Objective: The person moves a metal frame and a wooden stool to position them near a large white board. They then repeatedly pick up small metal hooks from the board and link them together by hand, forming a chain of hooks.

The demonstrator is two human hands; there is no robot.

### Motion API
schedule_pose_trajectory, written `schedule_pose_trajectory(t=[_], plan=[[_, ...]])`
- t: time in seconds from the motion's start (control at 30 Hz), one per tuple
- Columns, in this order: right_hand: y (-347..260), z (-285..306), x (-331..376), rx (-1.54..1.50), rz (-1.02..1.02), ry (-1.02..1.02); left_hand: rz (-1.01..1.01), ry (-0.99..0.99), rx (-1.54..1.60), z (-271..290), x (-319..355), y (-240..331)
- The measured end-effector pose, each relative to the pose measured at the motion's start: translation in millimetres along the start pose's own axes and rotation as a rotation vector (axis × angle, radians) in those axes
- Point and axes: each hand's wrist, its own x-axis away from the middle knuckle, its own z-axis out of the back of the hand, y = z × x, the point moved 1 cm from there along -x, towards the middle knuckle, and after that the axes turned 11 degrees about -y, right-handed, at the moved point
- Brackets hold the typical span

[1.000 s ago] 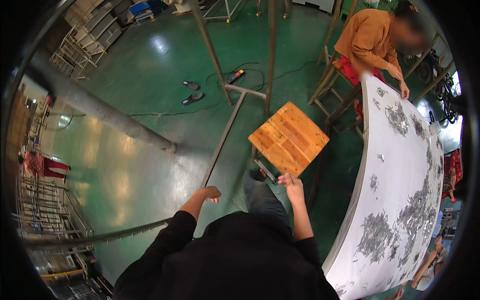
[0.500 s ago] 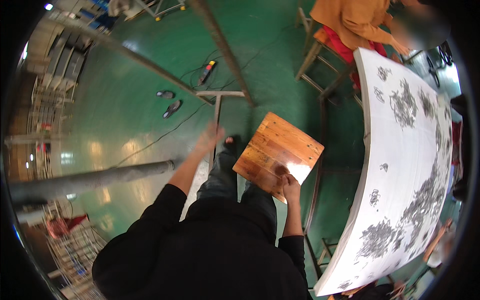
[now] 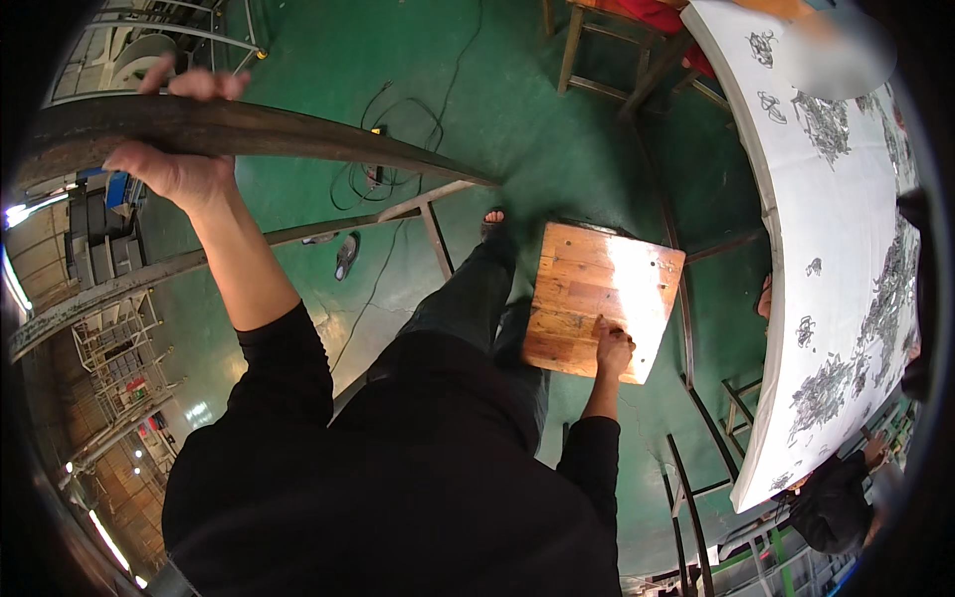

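My left hand (image 3: 184, 177) is at the upper left, wrapped round a dark brown post (image 3: 298, 134), with the thumb on its near side and blurred fingers over its far side. The post runs down to a floor-level frame bar (image 3: 438, 197). My right hand (image 3: 615, 350) rests on the shiny wooden seat of a stool (image 3: 567, 289), near its closer edge. Its fingers are curled, one pointing forward over the planks. Whether anything small lies under them is hidden. Glare covers part of the seat, which stands just right of my legs.
A long white sheet with black ink-like drawings (image 3: 836, 249) spans the right side on a raised support. Wooden stools (image 3: 607, 60) stand at its far end. A dark cable (image 3: 393, 189) loops on the green floor near loose shoes (image 3: 346, 256). A person in dark clothes (image 3: 836, 502) is at lower right.
My left hand has risen from near my knee to the post and closed round it. My right hand has moved from the seat's edge further onto it. The view has shifted.
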Motion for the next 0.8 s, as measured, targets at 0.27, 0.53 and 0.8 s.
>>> schedule_pose_trajectory(t=[0.27,0.53,0.8], plan=[[9,3,-15,0.005,-0.006,0.025,0.003,-0.068,0.199,11,3,-6],[-4,6,-9,0.048,-0.143,-0.059,0.014,-0.038,0.183,10,2,-5],[-15,9,5,-0.018,-0.179,-0.035,0.014,-0.005,0.162,21,6,-4]])
